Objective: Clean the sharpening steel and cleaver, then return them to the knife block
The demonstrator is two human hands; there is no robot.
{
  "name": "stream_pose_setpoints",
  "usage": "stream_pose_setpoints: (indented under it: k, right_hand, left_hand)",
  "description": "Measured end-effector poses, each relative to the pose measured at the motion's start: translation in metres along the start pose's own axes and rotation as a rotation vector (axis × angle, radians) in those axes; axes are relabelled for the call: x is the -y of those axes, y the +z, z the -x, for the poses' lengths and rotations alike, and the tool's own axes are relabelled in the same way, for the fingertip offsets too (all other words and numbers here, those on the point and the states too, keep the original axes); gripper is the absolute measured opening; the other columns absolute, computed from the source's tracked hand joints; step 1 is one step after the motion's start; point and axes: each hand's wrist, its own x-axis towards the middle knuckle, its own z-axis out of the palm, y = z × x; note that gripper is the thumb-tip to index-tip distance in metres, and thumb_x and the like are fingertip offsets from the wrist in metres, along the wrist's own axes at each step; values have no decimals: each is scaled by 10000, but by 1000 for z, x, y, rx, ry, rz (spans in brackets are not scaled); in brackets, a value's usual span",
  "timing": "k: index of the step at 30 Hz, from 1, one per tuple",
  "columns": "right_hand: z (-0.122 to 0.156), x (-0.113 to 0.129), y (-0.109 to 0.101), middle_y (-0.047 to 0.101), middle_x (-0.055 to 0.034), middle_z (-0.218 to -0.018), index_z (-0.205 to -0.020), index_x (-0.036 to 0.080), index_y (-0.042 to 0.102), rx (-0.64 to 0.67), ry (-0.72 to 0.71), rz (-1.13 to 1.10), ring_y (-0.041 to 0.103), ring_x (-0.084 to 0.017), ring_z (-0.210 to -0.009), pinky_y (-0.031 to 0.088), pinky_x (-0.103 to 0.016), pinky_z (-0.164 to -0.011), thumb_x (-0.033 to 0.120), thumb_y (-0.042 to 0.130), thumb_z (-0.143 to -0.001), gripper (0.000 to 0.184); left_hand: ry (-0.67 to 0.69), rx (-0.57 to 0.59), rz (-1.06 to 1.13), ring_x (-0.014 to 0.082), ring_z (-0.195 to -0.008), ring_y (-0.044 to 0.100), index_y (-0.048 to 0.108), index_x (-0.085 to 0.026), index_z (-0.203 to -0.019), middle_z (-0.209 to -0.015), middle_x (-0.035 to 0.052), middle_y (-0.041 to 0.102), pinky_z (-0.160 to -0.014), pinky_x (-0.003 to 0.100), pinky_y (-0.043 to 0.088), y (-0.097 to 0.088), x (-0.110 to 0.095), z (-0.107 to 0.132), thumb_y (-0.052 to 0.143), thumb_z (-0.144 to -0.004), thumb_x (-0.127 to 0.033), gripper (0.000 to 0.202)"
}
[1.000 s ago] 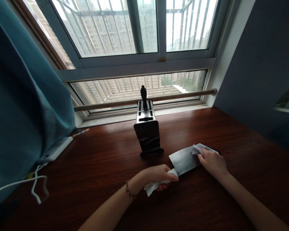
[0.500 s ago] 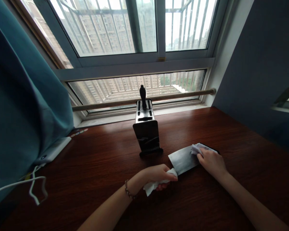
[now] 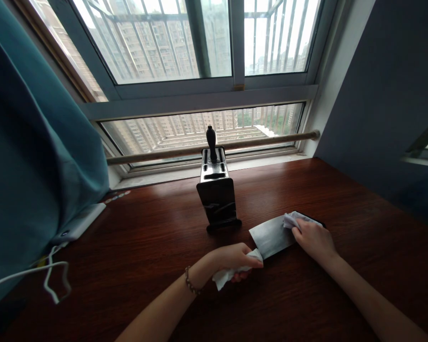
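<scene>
**Two padded grips on one metal blade (image 3: 273, 237)**

The window (image 3: 164, 52) fills the far side, with a rail (image 3: 157, 156) across its lower pane. The broad red-brown tabletop (image 3: 157, 213) runs up to the sill; working here probably gives the metal good daylight. The blue curtain (image 3: 21, 118) bulges over the left edge of the tabletop, well apart from the hands.

Nearer in stands the upright black knife block (image 3: 217, 202), just beyond the blade's left end and apart from it. A dark knife handle (image 3: 211, 142) rises from its slotted top. It is the main obstacle close by: a wide swing of the left arm forward could knock it.

The blade lies slanted between the hands, right of the block, at or just above the tabletop; which, I cannot tell. Each end is taken by a hand, presumably so that it cannot turn.

The left hand (image 3: 237, 259) is curled around a white tissue (image 3: 223, 278) at the near left corner, perhaps to shield the skin; whether a handle sits inside is hidden. The right hand (image 3: 312, 237) has its fingers bent over a pale cloth (image 3: 290, 220), pinching it against the right part of the blade.

Back at the left lie a white box (image 3: 80, 223) and, smaller, a loose white cable (image 3: 24, 273), both out of the way.
</scene>
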Motion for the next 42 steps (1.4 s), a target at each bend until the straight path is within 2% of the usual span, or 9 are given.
stream_pose_setpoints:
  k: [5,14,23,30,33,38,40,42]
  right_hand:
    - [1,3,1,649,-43,-740,-752,206,527,-22,-18,0,620,-206,-670,291,-295,-531,325,295,-836,274]
    - [2,5,6,646,-36,-743,-737,200,524,-73,-133,-9,611,-179,-689,317,-297,-572,279,319,-831,238]
    - [2,4,9,647,-35,-743,-745,209,535,-77,-136,-24,613,-195,-688,344,-311,-577,289,315,-834,251]
    - [3,6,8,669,-55,-848,-835,197,585,-60,-206,-98,623,-214,-782,427,-335,-672,261,334,-818,259]
    - [7,8,5,669,-70,-996,-949,185,610,-42,-332,-211,615,-218,-921,446,-339,-788,237,378,-790,286]
    - [15,16,4,622,-54,-1173,-1106,188,596,12,-528,-391,558,-194,-1092,402,-308,-942,234,444,-756,384]
    - [16,20,3,623,-47,-1171,-1112,188,592,16,-512,-425,555,-185,-1097,398,-297,-948,236,437,-763,385]
    - [15,22,1,644,-39,-1121,-1077,201,598,1,-425,-406,580,-190,-1048,426,-309,-899,237,407,-782,353]
  left_hand:
    - [2,-9,-8,74,-370,421,488,-161,-722,-497,-31,482,-336,192,358,0,0,0,658,-663,-482,367]
    - [-16,-1,18,71,-364,417,476,-163,-701,-473,-39,476,-347,193,363,1,-2,1,673,-651,-480,376]
    - [-9,-2,17,70,-358,410,474,-165,-714,-477,-36,475,-340,190,351,1,0,0,671,-647,-483,380]
    - [-19,-7,15,74,-375,418,471,-170,-726,-481,-37,477,-349,195,356,0,0,0,672,-645,-492,388]
    - [-18,0,8,73,-371,414,465,-172,-720,-482,-40,474,-340,192,350,1,-2,0,663,-651,-497,387]
    - [-5,-2,-22,78,-353,418,470,-171,-714,-479,-42,473,-315,188,335,0,0,-2,634,-667,-515,383]
    - [-11,7,-37,80,-341,417,468,-173,-705,-472,-43,473,-311,191,332,-1,1,-3,627,-667,-528,391]
    - [-12,11,-42,79,-328,409,463,-174,-698,-460,-46,468,-310,192,327,-1,0,-3,626,-661,-538,400]
